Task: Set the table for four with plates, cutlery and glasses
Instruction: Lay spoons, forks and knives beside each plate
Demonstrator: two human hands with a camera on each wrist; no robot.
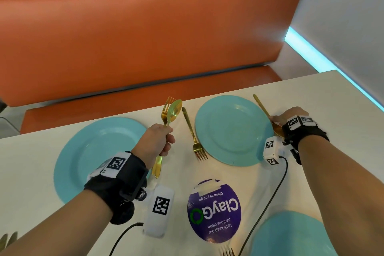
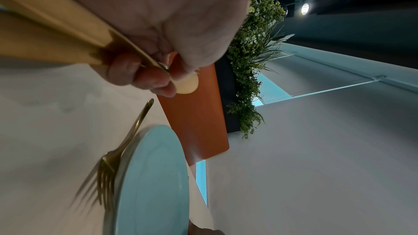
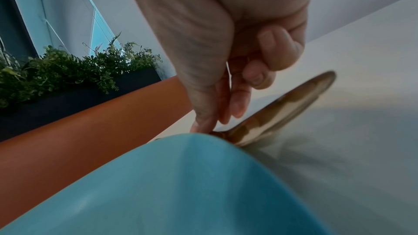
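Gripping a gold fork and spoon (image 1: 168, 114) upright above the counter (image 1: 311, 97), the left hand (image 1: 159, 141) curls its fingers around them; the right hand (image 1: 287, 116) pinches another spoon (image 1: 262, 108) lying beside the far-right plate (image 1: 230, 131).

place: office pantry/canteen | cues: orange booth bench (image 1: 145, 33); "ClayGo… keep our pantries clean" sticker (image 1: 214, 211); planter greenery (image 3: 68, 67)

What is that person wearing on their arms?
Bare forearms, no sleeves. Each wrist has a black strap: left wrist strap, right wrist strap. White blocks with black-and-white square code markings sit on the straps, and a thin black cable runs from each. The hands wear no gloves.
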